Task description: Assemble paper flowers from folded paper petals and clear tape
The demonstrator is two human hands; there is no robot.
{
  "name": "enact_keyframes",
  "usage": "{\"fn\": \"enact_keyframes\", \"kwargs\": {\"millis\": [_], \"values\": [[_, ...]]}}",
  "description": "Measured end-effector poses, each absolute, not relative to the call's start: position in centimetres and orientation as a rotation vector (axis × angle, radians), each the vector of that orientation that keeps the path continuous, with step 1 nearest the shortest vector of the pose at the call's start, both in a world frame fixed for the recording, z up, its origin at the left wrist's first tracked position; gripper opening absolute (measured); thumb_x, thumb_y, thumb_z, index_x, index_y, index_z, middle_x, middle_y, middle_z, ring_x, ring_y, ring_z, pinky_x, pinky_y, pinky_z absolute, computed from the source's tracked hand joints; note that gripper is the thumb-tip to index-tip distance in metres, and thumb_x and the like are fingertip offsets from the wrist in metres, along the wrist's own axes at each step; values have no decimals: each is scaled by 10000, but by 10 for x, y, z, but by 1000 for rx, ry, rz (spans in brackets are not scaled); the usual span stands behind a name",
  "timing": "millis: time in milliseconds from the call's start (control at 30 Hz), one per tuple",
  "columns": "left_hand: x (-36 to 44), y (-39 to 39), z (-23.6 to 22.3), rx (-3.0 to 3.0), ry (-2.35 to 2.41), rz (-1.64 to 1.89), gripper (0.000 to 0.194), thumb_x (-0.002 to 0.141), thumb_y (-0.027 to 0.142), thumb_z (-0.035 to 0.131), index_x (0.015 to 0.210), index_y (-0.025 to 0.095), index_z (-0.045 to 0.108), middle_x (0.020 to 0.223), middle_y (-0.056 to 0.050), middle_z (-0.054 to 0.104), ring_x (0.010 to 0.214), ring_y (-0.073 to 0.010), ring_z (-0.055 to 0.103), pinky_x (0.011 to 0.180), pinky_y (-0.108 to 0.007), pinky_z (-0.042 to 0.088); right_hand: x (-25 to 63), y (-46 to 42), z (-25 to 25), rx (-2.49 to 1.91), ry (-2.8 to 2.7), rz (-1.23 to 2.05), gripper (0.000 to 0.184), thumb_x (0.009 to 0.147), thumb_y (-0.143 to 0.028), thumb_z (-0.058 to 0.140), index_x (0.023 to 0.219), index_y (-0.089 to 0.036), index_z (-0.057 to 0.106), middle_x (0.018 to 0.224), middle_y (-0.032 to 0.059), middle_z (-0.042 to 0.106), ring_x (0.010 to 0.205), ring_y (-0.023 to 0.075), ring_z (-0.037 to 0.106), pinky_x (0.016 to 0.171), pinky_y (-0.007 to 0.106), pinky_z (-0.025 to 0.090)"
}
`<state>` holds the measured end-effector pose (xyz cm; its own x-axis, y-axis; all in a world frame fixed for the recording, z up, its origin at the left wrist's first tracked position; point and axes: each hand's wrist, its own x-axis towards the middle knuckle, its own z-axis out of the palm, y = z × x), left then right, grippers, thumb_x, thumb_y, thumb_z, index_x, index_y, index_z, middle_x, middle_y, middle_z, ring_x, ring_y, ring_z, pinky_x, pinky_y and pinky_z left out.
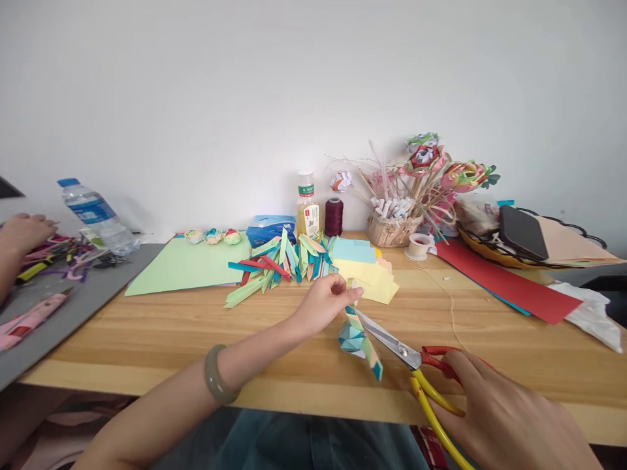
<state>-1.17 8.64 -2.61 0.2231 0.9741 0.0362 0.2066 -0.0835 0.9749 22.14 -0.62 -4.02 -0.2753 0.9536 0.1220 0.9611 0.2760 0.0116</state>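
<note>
My left hand is closed in a pinch, holding the upper end of a folded paper piece. This piece has blue, green and peach facets and dangles just above the wooden table, with one strip slanting down to the right. A pale bit shows at my fingertips, too small to make out. My right hand grips scissors with one red and one yellow handle. Their blades point up and left, with the tips right beside the top of the paper piece. Whether the blades touch it, I cannot tell.
Behind my left hand lie folded paper strips and yellow paper sheets. Further back stand a drink bottle, a maroon thread cone and a basket of paper flowers. At left, another person's hand is near a water bottle.
</note>
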Motion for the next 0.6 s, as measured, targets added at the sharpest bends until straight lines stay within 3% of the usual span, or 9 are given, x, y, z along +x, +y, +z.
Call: {"fn": "enact_keyframes", "kwargs": {"millis": [300, 433, 600], "values": [[-10, 75, -12, 1342, 1066, 1028, 407, 641, 489, 663, 621, 186, 391, 617, 61, 378, 551, -81, 414, 513, -219, 385, 225, -5, -38, -1546, -2416, -331, 243, 784, -449, 510, 912, -244, 541, 817, 41, 717, 583, 241, 695, 336, 263, 405], [-9, 70, -5, 1193, 1022, 1049, 402, 619, 468, 692, 641, 186, 407, 643, 55, 419, 564, -81, 442, 517, -220, 436, 227, -1, -33, -1464, -2397, -360, 238, 771, -433, 517, 907, -238, 533, 790, 41, 723, 555, 236, 693, 321, 264, 418], [-8, 63, 2, 1190, 979, 1071, 365, 635, 425, 702, 644, 175, 436, 627, 57, 420, 554, -65, 433, 490, -175, 394, 229, 1, -31, -1397, -2381, -305, 214, 773, -438, 510, 880, -255, 539, 736, 11, 722, 514, 212, 679, 349, 267, 456]]}}
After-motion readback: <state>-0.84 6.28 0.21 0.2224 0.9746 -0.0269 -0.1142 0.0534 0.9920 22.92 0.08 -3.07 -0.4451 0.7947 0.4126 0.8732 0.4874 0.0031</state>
